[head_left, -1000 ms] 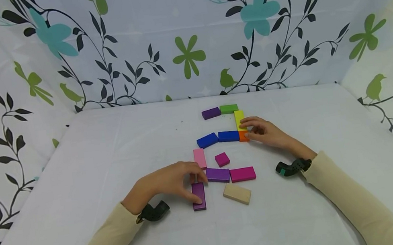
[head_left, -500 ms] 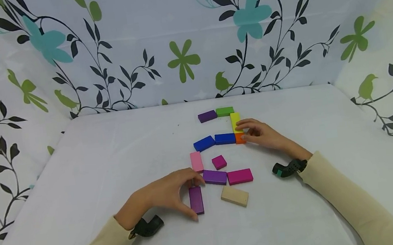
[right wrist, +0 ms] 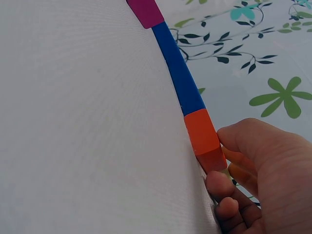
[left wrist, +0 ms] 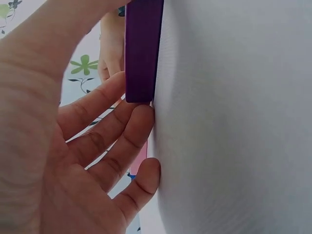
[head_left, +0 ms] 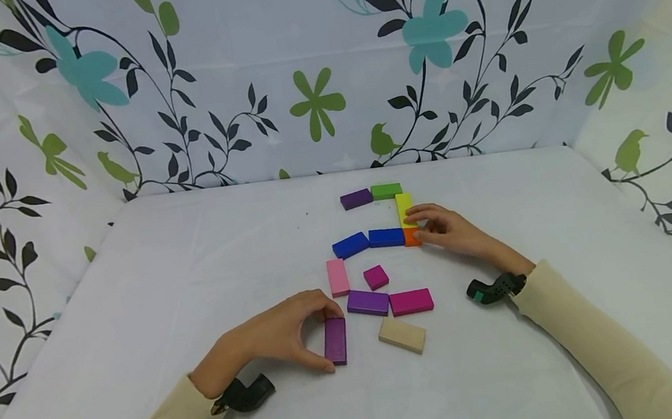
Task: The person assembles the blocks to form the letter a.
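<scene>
With the thumb at its near end and the fingers at its far end, my left hand [head_left: 282, 333] holds a purple block [head_left: 335, 342] lengthwise. In the left wrist view, fingertips [left wrist: 141, 119] touch the end of that purple block [left wrist: 141, 53]; the thumb tip is out of that view. My right hand [head_left: 451, 232] rests at the far right of the layout, fingers loosely bent. Its fingertips lie on the yellow block [head_left: 402, 205], and its thumb is by the orange block [head_left: 412, 237]. The right wrist view shows the hand touching the orange block [right wrist: 202, 131].
Around the hands, a winding row has a dark purple block [head_left: 356, 199], green [head_left: 386, 192], two blue [head_left: 385, 238], pink [head_left: 338, 277], a second purple [head_left: 368, 302] and magenta [head_left: 411, 302]. A small magenta block [head_left: 376, 277] and a plain wooden block [head_left: 402, 335] lie apart.
My left thumb has come off the purple block's top and moved to its near end, while the fingers have drawn in to its far end. My right hand stays in place.
</scene>
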{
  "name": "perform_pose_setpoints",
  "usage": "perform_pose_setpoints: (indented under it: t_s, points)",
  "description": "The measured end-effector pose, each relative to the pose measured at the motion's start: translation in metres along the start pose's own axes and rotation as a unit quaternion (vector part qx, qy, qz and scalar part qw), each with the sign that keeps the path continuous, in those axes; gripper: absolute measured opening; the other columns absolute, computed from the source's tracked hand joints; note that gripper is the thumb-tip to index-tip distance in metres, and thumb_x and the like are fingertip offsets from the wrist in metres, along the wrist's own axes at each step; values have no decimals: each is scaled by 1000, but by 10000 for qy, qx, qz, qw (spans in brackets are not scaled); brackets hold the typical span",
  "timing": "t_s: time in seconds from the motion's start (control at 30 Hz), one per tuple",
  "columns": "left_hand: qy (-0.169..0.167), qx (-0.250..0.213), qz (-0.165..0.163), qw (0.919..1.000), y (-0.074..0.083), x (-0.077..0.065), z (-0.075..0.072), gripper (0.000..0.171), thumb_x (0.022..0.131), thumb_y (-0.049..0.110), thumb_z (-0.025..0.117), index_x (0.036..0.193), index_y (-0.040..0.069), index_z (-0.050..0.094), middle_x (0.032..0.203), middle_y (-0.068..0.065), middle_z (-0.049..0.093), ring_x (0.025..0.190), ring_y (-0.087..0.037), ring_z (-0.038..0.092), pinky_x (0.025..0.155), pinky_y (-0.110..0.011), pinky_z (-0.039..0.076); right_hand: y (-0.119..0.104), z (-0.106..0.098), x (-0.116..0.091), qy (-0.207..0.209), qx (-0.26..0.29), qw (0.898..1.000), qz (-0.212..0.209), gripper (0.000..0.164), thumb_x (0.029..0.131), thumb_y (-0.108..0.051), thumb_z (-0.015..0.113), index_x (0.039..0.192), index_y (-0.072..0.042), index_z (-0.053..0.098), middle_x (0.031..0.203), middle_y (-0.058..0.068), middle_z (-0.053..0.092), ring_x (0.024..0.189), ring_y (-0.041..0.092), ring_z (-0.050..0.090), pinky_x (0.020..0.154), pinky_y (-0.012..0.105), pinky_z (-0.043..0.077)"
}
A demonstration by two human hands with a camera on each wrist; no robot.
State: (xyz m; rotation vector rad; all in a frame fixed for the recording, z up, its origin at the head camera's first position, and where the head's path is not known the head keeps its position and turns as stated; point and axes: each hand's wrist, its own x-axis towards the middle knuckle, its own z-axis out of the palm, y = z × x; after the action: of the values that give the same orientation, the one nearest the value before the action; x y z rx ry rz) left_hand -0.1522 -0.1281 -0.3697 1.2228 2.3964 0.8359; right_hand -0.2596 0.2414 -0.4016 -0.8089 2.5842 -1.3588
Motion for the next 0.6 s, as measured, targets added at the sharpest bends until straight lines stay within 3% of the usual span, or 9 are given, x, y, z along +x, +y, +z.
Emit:
perform_pose_setpoints:
  t_s: [0.6]
  points:
    - [-81, -39, 368, 9993, 3, 7, -4, 62, 76, 46, 81, 124, 16, 55, 112, 9, 55, 104, -7, 51, 94, -29, 47, 0, 0, 0, 41, 32, 10000, 25, 33, 95, -7, 61, 128, 1, 60, 144, 18, 44, 92, 24, 51, 77, 18, 42]
